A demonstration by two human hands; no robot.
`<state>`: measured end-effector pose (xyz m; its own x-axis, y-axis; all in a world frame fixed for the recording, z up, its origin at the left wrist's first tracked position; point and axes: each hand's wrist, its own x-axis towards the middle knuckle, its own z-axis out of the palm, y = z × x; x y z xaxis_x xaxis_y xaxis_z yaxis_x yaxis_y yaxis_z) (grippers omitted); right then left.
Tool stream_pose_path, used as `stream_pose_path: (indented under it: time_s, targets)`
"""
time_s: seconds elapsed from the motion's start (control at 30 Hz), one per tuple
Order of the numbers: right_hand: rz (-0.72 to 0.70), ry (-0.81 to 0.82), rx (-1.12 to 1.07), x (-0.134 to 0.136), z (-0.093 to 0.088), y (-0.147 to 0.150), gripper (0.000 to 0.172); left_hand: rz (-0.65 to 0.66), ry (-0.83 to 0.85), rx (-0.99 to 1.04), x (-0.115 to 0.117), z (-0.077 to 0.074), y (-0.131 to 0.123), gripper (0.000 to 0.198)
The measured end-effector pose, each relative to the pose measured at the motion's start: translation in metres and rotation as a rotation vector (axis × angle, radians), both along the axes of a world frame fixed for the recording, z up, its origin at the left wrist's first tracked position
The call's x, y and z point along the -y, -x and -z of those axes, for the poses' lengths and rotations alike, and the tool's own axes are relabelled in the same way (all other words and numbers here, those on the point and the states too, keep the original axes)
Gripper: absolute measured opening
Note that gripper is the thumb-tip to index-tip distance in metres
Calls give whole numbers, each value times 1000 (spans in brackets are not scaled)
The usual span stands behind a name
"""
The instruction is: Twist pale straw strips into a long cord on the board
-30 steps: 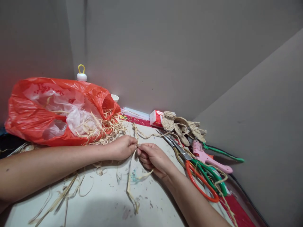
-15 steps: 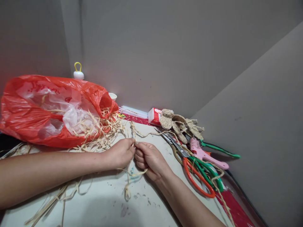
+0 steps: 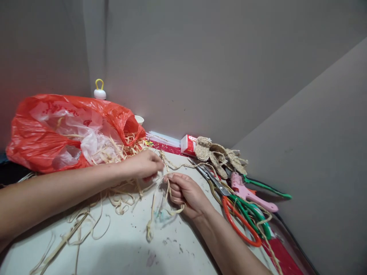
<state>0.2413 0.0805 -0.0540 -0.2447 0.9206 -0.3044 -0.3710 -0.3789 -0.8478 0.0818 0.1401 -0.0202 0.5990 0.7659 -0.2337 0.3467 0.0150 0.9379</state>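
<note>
My left hand (image 3: 145, 165) and my right hand (image 3: 185, 192) meet over the middle of a white table (image 3: 126, 244). Both pinch pale straw strands (image 3: 156, 187) that hang down between them. A plaited straw cord (image 3: 169, 163) runs from the pinch point away toward the back of the table. Loose strand ends trail down onto the tabletop below my hands. My left hand is slightly lifted, its fingers closed on a thin strip.
A red plastic bag (image 3: 43, 133) spilling straw lies at back left. Behind it stand a white bottle with a yellow loop (image 3: 99, 91) and a white cup (image 3: 139, 119). Scissors with red and green handles (image 3: 241, 215), a pink glue gun (image 3: 252, 193), woven straw pieces (image 3: 218, 152) and a red box (image 3: 187, 144) lie right.
My left hand has lifted and moved up and away from the right, drawing a strand out. The hanging strands have shifted. The camera view has swung slightly.
</note>
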Motion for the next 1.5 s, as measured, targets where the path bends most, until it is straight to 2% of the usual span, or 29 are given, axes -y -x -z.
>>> stream_pose_path:
  time_s: [0.03, 0.1, 0.2, 0.27, 0.4, 0.53, 0.63, 0.73, 0.93, 1.07, 1.17, 1.3, 1.4, 1.5]
  targets:
    - [-23, -1, 5, -1, -1, -2, 20, -99, -63, 52, -4, 2, -1, 12]
    - [-58, -8, 19, -2, -1, -4, 19, -145, -31, 156, -5, 11, -4, 11]
    - [-110, -10, 38, -4, -1, -8, 21, -2, 263, 267, 5, 24, -11, 13]
    - [-151, 3, 62, -4, 0, -11, 22, 45, 337, 257, 12, 28, -13, 15]
    - [-235, 35, 149, -6, 2, -21, 24, 66, 167, 118, 13, 28, -10, 14]
    - [-284, -13, 300, -7, 1, -26, 27, 117, -45, 17, 6, 28, -7, 15]
    - [-293, -59, 419, -5, -2, -24, 33, 121, -95, -30, 5, 27, -8, 14]
    - [-296, -86, 500, -3, -5, -21, 35, 111, 6, -33, 6, 27, -9, 13]
    - [-298, -193, 654, -2, -5, -20, 33, 107, 332, 72, 3, 28, -11, 18]
    - [-315, -316, 823, -3, -5, -20, 30, 127, 410, 79, 1, 25, -10, 20]
    - [-321, -394, 959, -2, -5, -17, 28, 124, 385, 53, 1, 24, -11, 17]
    - [-322, -427, 1021, -1, -9, -17, 27, 84, 233, 13, 5, 27, -13, 16]
    - [-359, -384, 1005, 0, -16, -24, 28, 54, 116, -42, 7, 30, -13, 17]
    - [-317, -294, 968, 0, -22, -29, 26, 50, 41, -64, 9, 31, -13, 18]
